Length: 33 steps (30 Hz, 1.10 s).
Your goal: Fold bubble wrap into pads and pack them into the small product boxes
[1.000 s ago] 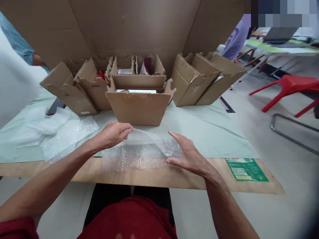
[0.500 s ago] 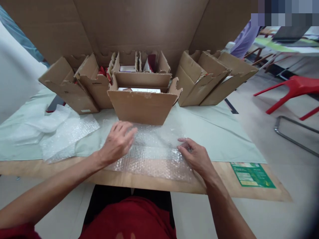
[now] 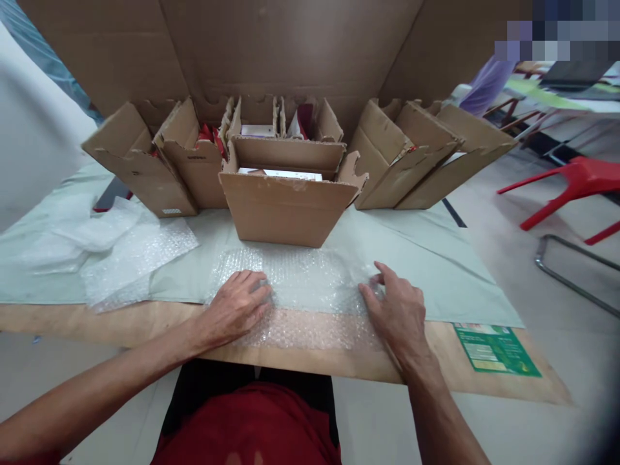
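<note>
A clear sheet of bubble wrap (image 3: 310,329) lies spread out in front of me, over the cloth and the bare wooden edge of the table. My left hand (image 3: 242,303) rests palm down on its left part, fingers lightly bent and holding nothing. By the right edge of the sheet is my right hand (image 3: 397,307), its thumb and forefinger apart. Its other fingers are partly hidden. Just beyond the sheet stands a cardboard box (image 3: 290,210) with an open top and white flat items (image 3: 285,174) inside.
More open cardboard boxes (image 3: 188,174) stand left, behind and right, before a tall cardboard panel (image 3: 290,51). Loose bubble wrap pieces (image 3: 140,258) lie left, near a dark phone-like object (image 3: 111,194). A green printed sheet (image 3: 496,349) is at right; a red stool (image 3: 576,184) stands beyond.
My left hand has come down and nearer to me onto the bubble wrap. The sheet's far part lies flatter and apart from the box. My right hand has shifted slightly right.
</note>
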### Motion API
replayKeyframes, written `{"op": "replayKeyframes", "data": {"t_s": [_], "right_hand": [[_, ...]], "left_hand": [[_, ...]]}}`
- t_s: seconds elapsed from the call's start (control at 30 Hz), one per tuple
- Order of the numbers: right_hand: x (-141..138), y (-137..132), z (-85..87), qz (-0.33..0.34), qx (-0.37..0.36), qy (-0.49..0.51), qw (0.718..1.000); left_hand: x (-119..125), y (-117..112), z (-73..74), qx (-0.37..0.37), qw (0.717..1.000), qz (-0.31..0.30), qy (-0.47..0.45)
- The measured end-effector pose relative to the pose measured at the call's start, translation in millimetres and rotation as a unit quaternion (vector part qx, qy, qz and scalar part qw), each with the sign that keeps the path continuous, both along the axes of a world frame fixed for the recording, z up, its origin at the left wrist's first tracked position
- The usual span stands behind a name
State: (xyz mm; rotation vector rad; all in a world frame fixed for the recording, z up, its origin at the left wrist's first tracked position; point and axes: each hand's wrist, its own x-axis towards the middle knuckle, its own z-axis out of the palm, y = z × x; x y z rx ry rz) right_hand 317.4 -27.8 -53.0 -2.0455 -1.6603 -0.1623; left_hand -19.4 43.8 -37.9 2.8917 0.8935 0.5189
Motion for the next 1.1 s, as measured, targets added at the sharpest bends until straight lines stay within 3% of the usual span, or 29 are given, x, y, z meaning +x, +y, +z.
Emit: {"op": "replayKeyframes", "data": {"t_s": [0.1,0.17,0.27,0.33,0.43,0.57,0.67,0.77,0.83,0.97,1.1], "right_hand": [[-16,3,9.5,0.017,0.039,-0.055,0.998],[-40,9,14.6,0.093,0.032,-0.056,0.994],[-82,25,13.9,0.224,-0.057,-0.055,0.971],[-98,33,8.1,0.263,-0.116,-0.07,0.955],[-88,31,-4.0,0.249,-0.148,-0.099,0.952],[-37,11,-18.7,0.131,-0.125,-0.124,0.976],[-9,-5,-21.4,0.057,-0.099,-0.138,0.984],[-5,-19,-13.5,0.035,-0.076,-0.145,0.986],[-12,-28,-4.9,0.073,-0.052,-0.131,0.987],[-37,-43,5.0,0.261,-0.059,-0.096,0.959],[-55,-46,-2.5,0.275,-0.003,-0.115,0.954]], "left_hand": [[5,2,0.0,0.023,0.999,0.02,-0.013],[14,0,-4.5,0.017,1.0,0.008,0.007],[27,-3,-15.4,-0.008,0.998,-0.016,0.065],[26,-1,-22.0,-0.021,0.995,-0.008,0.101],[4,7,-27.7,-0.031,0.989,0.042,0.137],[-32,16,-31.5,-0.036,0.983,0.111,0.144],[-41,15,-32.2,-0.043,0.982,0.122,0.134],[-37,8,-26.8,-0.054,0.983,0.131,0.118],[-33,-1,-20.7,-0.05,0.987,0.11,0.109],[-29,-19,-11.8,-0.043,0.992,0.016,0.116],[-26,-27,-7.2,-0.065,0.991,0.015,0.113]]}}
